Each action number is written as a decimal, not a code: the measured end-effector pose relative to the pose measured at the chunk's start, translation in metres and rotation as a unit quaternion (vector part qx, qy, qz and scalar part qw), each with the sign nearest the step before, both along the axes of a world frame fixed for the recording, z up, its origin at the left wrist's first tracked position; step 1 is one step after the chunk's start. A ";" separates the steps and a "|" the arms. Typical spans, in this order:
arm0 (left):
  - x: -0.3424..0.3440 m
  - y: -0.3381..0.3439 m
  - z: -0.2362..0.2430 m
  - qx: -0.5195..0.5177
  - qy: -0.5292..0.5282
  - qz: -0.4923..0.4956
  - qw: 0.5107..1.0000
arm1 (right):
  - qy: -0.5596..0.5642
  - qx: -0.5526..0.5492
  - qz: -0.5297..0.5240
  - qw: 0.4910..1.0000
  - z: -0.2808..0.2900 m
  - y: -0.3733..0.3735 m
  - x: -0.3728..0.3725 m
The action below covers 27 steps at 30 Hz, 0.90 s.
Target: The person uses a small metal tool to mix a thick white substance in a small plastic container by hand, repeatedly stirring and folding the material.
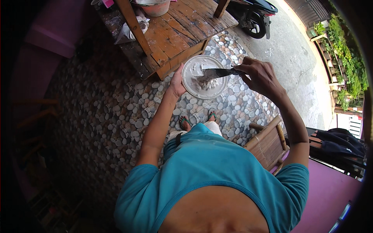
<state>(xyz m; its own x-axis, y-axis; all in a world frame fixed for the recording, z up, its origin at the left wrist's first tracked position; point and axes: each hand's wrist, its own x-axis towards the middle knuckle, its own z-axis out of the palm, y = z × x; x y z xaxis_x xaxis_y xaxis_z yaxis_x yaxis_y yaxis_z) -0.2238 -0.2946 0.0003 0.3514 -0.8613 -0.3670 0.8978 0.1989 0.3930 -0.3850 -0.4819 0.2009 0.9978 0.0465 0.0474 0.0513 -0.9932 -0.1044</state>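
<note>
My left hand point(177, 82) grips the left side of a round, pale plastic tub point(186, 88), holding it up in front of me above the floor. White paste coats the inside of the tub, with a lumpier heap near its middle. In my right hand point(261, 74) is the dark handle of a putty knife point(218, 73), its fingers closed round it. The blade reaches leftward over the tub and its end meets the paste. How deep the blade sits in the paste I cannot tell.
Ahead stands a wooden table point(175, 33) bearing a paste-smeared basin point(155, 7) and a crumpled white bag point(134, 29). A bamboo chair point(266, 145) is close on my right. Farther off, a motorcycle point(254, 19) is parked on the concrete. Pebble-patterned flooring point(116, 112) lies underfoot.
</note>
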 end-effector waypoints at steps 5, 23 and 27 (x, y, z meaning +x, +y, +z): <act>0.005 0.018 0.015 0.026 -0.015 0.029 0.999 | 0.075 0.090 -0.062 0.991 -0.023 -0.060 0.009; -0.072 0.073 -0.002 0.011 -0.065 0.365 0.929 | 0.147 0.359 0.064 0.920 -0.136 0.007 0.029; -0.107 0.094 0.000 -0.039 -0.026 0.442 0.896 | 0.207 0.469 0.148 0.846 -0.134 0.014 0.036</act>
<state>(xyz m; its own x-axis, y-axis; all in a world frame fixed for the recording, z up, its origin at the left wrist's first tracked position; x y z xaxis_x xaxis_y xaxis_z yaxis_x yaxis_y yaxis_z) -0.3306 -0.2003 0.0002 0.9236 -0.2607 -0.2810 0.3571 0.8514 0.3841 -0.3488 -0.4684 0.0668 0.8887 0.4335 -0.1494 0.0493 -0.4143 -0.9088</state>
